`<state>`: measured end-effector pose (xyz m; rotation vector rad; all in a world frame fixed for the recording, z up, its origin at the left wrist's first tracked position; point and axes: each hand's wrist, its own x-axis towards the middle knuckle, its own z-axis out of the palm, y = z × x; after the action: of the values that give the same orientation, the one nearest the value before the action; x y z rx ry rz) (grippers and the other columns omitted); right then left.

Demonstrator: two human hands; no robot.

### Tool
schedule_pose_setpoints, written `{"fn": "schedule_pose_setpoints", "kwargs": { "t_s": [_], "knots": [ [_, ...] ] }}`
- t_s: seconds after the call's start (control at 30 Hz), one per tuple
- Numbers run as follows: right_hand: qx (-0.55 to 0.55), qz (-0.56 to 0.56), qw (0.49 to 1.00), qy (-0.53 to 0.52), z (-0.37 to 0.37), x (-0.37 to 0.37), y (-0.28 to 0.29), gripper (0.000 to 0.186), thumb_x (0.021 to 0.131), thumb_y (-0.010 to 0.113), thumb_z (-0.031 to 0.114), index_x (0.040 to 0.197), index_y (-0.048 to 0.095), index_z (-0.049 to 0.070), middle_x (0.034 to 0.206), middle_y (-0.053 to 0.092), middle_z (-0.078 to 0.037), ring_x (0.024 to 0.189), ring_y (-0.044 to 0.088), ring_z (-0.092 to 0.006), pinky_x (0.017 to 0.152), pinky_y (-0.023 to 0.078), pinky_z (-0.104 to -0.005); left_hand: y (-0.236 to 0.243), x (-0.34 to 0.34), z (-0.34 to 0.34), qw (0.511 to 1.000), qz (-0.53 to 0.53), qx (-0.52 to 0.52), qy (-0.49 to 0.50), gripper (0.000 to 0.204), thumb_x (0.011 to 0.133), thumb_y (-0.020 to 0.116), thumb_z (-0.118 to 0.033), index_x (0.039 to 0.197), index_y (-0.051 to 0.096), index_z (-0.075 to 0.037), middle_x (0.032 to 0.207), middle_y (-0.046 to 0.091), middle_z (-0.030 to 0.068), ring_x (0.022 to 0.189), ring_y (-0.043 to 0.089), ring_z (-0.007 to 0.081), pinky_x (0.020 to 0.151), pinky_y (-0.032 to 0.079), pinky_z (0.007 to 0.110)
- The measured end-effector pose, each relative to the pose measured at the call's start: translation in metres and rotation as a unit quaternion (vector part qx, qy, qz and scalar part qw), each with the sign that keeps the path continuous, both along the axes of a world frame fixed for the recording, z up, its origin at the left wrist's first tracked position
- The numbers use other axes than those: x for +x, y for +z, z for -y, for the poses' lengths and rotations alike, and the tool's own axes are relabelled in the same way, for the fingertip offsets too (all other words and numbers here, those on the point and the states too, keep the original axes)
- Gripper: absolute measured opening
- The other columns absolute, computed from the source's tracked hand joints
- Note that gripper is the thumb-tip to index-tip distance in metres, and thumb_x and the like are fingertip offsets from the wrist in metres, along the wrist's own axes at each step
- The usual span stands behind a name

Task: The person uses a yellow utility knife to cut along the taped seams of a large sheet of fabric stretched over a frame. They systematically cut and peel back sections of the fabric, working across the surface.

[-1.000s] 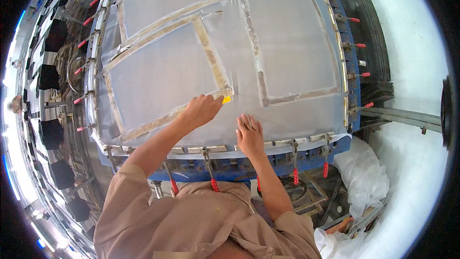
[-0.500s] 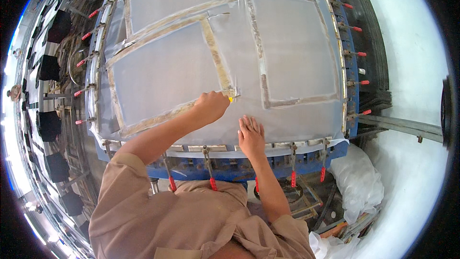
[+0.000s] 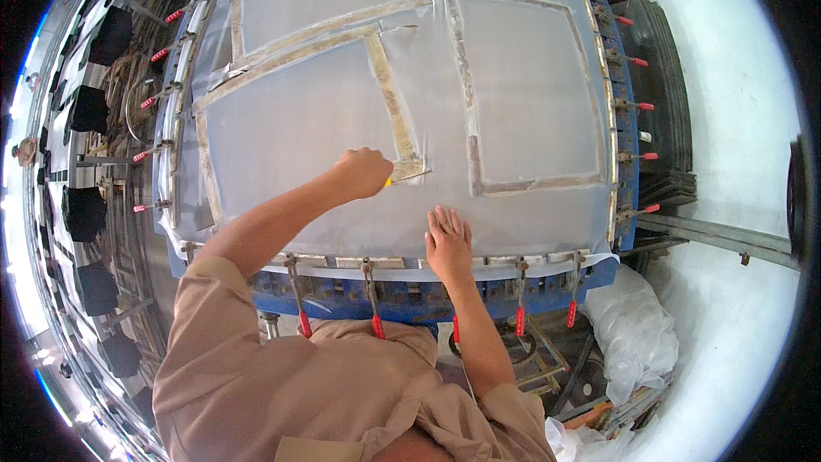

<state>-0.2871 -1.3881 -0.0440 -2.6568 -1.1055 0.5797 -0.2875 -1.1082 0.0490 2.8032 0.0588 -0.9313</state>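
Note:
My left hand [image 3: 363, 173] is closed around what looks like a yellow utility knife [image 3: 388, 181], mostly hidden by the fingers. It is at the lower right corner of the near-left frame [image 3: 390, 96], which shows under the stretched whitish mesh [image 3: 291, 124]. From the knife a short dark slit [image 3: 412, 176] runs right along the frame's corner. My right hand [image 3: 449, 244] lies flat on the mesh near the front edge, fingers spread, holding nothing.
Red-handled toggle clamps [image 3: 376, 325] line the front and both sides of the blue table [image 3: 629, 120]. Another frame [image 3: 471, 103] lies under the mesh at right, with more beyond. Crumpled clear plastic [image 3: 637, 334] sits at the front right. A metal bar [image 3: 727, 239] juts out rightward.
My left hand has moved left with the knife, and the slit beside the frame corner now shows longer. My right hand has stayed in place. The view has shifted slightly.

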Motion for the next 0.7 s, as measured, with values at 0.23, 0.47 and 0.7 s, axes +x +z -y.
{"fn": "schedule_pose_setpoints", "kwargs": {
  "t_s": [0.23,0.47,0.7],
  "knots": [
    [0.103,-0.011,0.994,-0.023,-0.004,0.012,0.004,0.040,0.096,0.061,0.027,0.133,0.062,0.012,0.140,0.059,-0.010,0.131,0.052,-0.0311,0.111,0.037,-0.0519,0.019,-0.044,-0.021,0.998,-0.006,-0.043,0.053,0.025,0.097,0.059,-0.026,0.110,0.071,-0.008,0.088,0.072,0.0184,0.085,0.073,0.0328,0.070,0.059,0.049],
    [0.190,-0.044,0.975,-0.104,-0.045,0.088,0.030,0.023,0.094,0.065,0.020,0.108,0.074,0.004,0.100,0.075,-0.017,0.092,0.073,-0.0322,0.083,0.055,-0.0411,0.039,-0.056,0.021,0.848,0.022,-0.303,0.434,0.036,0.103,0.053,-0.027,0.134,0.060,-0.010,0.085,0.070,0.0209,0.080,0.071,0.0371,0.069,0.056,0.048],
    [0.237,-0.084,0.956,-0.149,-0.046,0.106,0.035,0.023,0.096,0.063,0.021,0.106,0.073,0.004,0.100,0.075,-0.016,0.093,0.070,-0.0362,0.083,0.055,-0.0434,-0.011,-0.048,0.032,0.934,0.187,-0.162,0.256,0.033,0.103,0.053,-0.027,0.129,0.059,-0.008,0.085,0.068,0.0213,0.080,0.067,0.0440,0.071,0.054,0.053]
  ]
}}
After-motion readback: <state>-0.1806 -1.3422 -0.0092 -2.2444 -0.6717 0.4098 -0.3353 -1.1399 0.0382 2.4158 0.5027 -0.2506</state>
